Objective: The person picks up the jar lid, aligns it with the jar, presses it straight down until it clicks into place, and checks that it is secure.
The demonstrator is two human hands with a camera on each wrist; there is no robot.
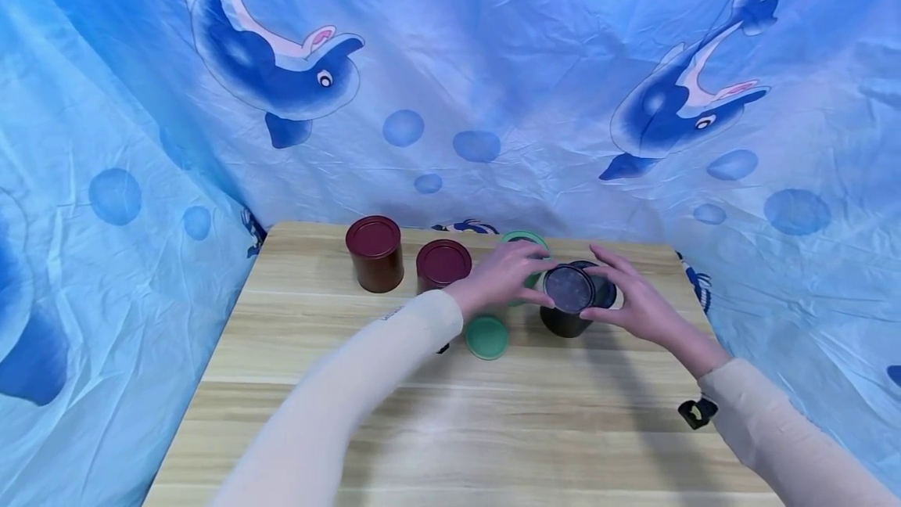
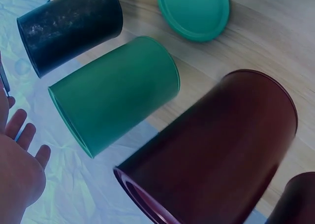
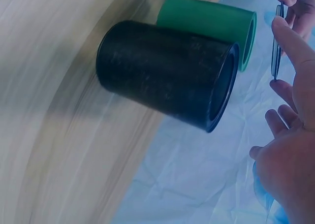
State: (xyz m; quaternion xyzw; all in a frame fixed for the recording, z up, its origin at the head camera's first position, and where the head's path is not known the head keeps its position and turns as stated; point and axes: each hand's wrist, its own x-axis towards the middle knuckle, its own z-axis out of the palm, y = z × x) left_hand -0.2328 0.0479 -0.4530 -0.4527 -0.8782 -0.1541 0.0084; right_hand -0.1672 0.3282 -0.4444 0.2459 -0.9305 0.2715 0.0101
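Both hands hold a round black lid [image 1: 568,288] over the black canister [image 1: 563,325]. My left hand [image 1: 501,274] pinches the lid's left edge with thumb and fingers. From the other side, my right hand [image 1: 636,300] grips its right edge between thumb and forefinger. Seen edge-on in the right wrist view, the lid [image 3: 276,47] is apart from the uncovered mouth of the black canister [image 3: 162,74]. A green canister [image 2: 118,93], also uncovered, stands just left of the black one, partly hidden by my left hand in the head view.
A green lid [image 1: 487,337] lies flat on the wooden table [image 1: 450,429] in front of the green canister. Two dark red canisters, a left one [image 1: 377,257] and a nearer one [image 1: 443,263], stand further left with lids on. Blue dolphin-print cloth [image 1: 549,100] hangs behind the table.
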